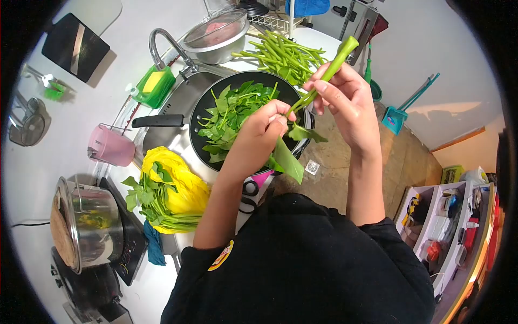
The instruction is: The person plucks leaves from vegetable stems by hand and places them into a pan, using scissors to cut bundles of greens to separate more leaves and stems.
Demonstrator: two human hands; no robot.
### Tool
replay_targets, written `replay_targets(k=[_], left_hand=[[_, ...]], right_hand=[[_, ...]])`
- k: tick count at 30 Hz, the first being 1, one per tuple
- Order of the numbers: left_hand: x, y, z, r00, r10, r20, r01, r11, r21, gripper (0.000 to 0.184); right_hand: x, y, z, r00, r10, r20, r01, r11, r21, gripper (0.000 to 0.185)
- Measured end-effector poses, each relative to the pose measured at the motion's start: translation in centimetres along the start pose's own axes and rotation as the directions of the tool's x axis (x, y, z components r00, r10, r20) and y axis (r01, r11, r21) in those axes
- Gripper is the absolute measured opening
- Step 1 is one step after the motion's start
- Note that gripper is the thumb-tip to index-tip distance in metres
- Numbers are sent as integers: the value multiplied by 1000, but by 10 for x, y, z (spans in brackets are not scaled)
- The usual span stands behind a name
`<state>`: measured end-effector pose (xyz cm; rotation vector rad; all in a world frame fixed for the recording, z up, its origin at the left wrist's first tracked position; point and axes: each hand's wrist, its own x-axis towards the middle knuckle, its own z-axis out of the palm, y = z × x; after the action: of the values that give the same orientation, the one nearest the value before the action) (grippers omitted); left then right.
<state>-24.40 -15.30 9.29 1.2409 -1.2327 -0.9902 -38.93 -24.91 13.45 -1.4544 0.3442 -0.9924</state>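
Note:
My right hand [342,100] pinches a green stem [337,63], its thick end pointing up and to the right. The fingers of my left hand [261,132] close on the thin leafy end of the same stem, and broad leaves [288,159] hang beneath them. Under my left hand lies a black pan [198,141] holding green leaves [229,116], its handle [158,121] pointing left. Behind the pan is a pile of bare green stems [286,56]. A bunch of leafy greens [148,197] rests with a yellow bag [175,181] at the left.
The pan sits over a sink [183,102] with a faucet [162,40]. Around it are a metal bowl [216,51] under a strainer, a green soap holder [154,86], a pink cup [111,146], a steel pot [89,224] and black scissors [249,189]. Shelves [445,227] stand at the right.

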Motion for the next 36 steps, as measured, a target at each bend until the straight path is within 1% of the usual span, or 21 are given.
replay_targets(k=[2, 3, 5, 8, 10, 11, 14, 15, 18, 20, 22, 23, 28, 31, 35, 36], left_hand=[[0, -6, -6, 996, 80, 38, -85, 986, 143, 16], [0, -11, -8, 993, 116, 11, -116, 986, 120, 16], [-1, -18, -10, 982, 183, -47, -179, 981, 76, 17], [-2, -11, -8, 952, 233, -199, -209, 969, 134, 19], [1, -5, -6, 940, 238, -244, -241, 970, 18, 17], [2, -2, -5, 933, 238, -269, -257, 966, -39, 18], [-1, 10, -2, 967, 189, -169, -205, 975, -81, 23], [-4, 16, -2, 980, 158, -119, -167, 984, -64, 22], [-3, 11, 4, 987, 105, -118, -107, 994, -7, 22], [-3, 12, 13, 969, 164, -183, -132, 975, 177, 18], [-2, 11, 19, 944, 251, -212, -164, 919, 359, 17], [-2, 12, 21, 934, 249, -255, -154, 927, 343, 16], [-4, 9, 21, 928, 246, -278, -133, 920, 369, 15], [-4, 7, 22, 919, 252, -302, -119, 909, 399, 16], [-5, 7, 20, 910, 231, -344, -68, 902, 427, 14], [-6, 6, 19, 905, 216, -367, -67, 923, 378, 13]], right_hand=[[0, 4, -3, 999, 20, -31, -17, 997, 77, 15], [0, 4, -6, 995, 33, -93, -13, 979, 205, 14], [1, -1, -16, 992, 12, -129, 18, 974, 227, 14], [1, -4, -23, 991, -1, -136, 28, 981, 193, 19], [0, -3, -21, 990, -16, -139, 39, 986, 160, 22], [0, 0, -23, 991, -12, -134, 37, 982, 186, 24], [-1, 9, -23, 994, 13, -107, 7, 984, 179, 23], [-1, 10, -19, 994, -7, -110, 26, 985, 168, 17], [-3, 13, -15, 992, -27, -126, 39, 995, 91, 14], [-4, 11, -11, 991, -17, -135, 22, 999, 34, 14], [-4, 12, -9, 993, -18, -119, 17, 1000, -4, 14], [-4, 12, -9, 992, -23, -121, 19, 999, -31, 14], [-7, 13, -2, 991, -23, -131, 7, 993, -119, 15], [-8, 17, -2, 991, 13, -134, -39, 980, -194, 17], [-10, 19, 1, 990, 16, -139, -48, 971, -234, 18], [-11, 19, 3, 991, 8, -131, -42, 965, -259, 18]])
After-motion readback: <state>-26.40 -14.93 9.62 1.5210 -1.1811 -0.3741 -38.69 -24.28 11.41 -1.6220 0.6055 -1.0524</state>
